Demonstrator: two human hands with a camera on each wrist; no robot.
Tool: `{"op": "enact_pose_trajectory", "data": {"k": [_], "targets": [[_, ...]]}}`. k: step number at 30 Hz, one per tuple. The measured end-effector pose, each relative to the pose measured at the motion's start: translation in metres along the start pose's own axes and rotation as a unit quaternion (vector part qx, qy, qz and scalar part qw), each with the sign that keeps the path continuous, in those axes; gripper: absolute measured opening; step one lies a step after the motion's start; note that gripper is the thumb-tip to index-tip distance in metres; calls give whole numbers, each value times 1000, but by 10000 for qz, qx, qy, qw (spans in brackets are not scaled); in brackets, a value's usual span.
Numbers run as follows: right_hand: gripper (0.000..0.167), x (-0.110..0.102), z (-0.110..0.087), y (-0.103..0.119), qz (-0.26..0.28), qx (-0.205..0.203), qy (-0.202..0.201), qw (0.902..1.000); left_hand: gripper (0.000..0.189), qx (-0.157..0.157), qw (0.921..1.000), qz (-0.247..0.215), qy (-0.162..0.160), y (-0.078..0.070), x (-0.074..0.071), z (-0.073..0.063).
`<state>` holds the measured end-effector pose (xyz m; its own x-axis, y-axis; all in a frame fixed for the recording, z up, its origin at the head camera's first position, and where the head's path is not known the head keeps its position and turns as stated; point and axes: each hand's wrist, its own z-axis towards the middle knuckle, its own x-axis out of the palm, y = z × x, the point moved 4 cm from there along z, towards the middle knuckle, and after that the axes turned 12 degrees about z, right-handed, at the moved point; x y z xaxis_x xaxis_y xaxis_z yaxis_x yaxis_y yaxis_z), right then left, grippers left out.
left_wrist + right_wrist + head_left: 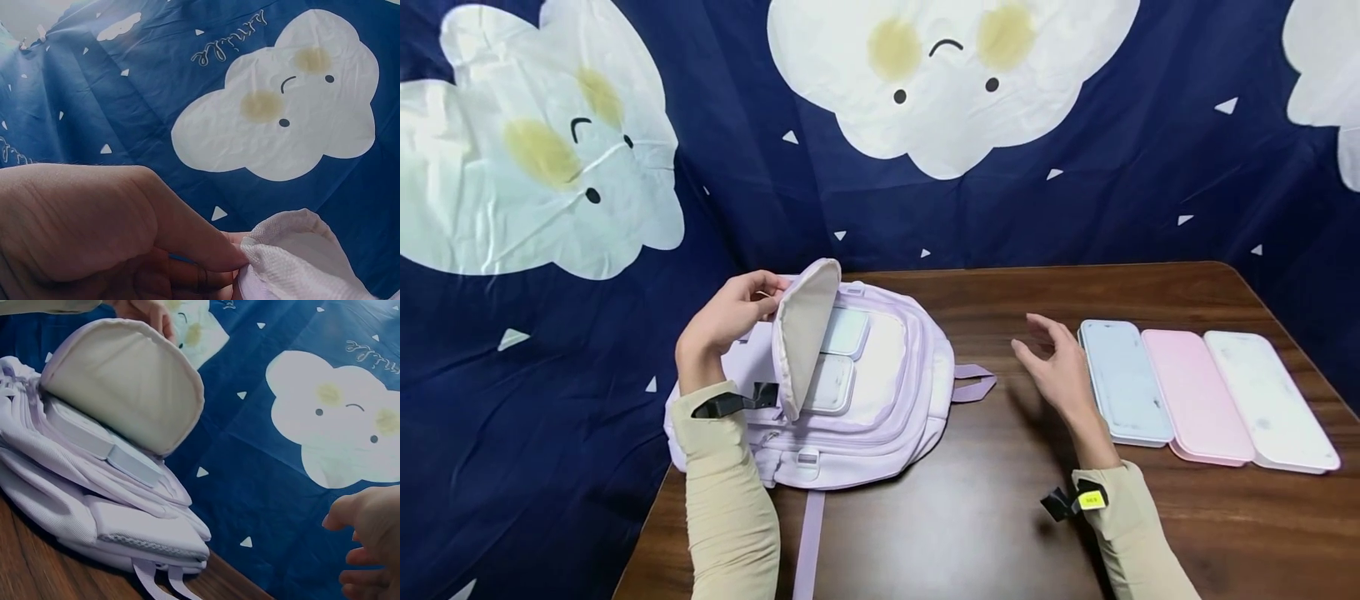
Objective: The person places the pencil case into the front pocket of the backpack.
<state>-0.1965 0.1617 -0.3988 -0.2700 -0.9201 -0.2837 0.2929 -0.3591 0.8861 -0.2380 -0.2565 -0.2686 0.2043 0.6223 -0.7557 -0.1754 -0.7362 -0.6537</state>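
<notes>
A lilac backpack (925, 392) lies on its back on the table, its front pocket unzipped. My left hand (722, 321) pinches the edge of the raised pocket flap (808, 333), whose pale lining faces right; the left wrist view shows thumb and fingers on the fabric (281, 269). Inside the pocket are a light blue case (847, 332) and a whitish case (831, 385), side by side and partly behind the flap. My right hand (1060, 367) is above the table between the backpack and the long cases, fingers loosely bent and holding nothing.
Three long flat cases lie side by side at the right: light blue (1123, 383), pink (1197, 396) and white (1270, 400). Backpack straps (808, 542) trail over the wooden table (940, 533). A dark blue cloud-print curtain (737, 125) hangs behind the table and at its left.
</notes>
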Motion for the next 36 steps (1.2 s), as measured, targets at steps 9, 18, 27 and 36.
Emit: {"op": "enact_pose_trajectory", "data": {"k": [9,18,27,36], "targets": [[48,-15,-15,-6,-231,97,-243,9994,25,-20,10000,21,-25,5,4,-9],[56,-30,-18,-5,-478,100,-496,9976,24,-20,10000,-63,11,3,6,-11],[70,-42,-15,-3,-855,448,-671,9931,24,70,9999,41,-101,-2,-3,-9],[76,-53,-19,-9,-1105,790,-703,9882,24,0,10000,-10,-88,-1,-3,-7]]}}
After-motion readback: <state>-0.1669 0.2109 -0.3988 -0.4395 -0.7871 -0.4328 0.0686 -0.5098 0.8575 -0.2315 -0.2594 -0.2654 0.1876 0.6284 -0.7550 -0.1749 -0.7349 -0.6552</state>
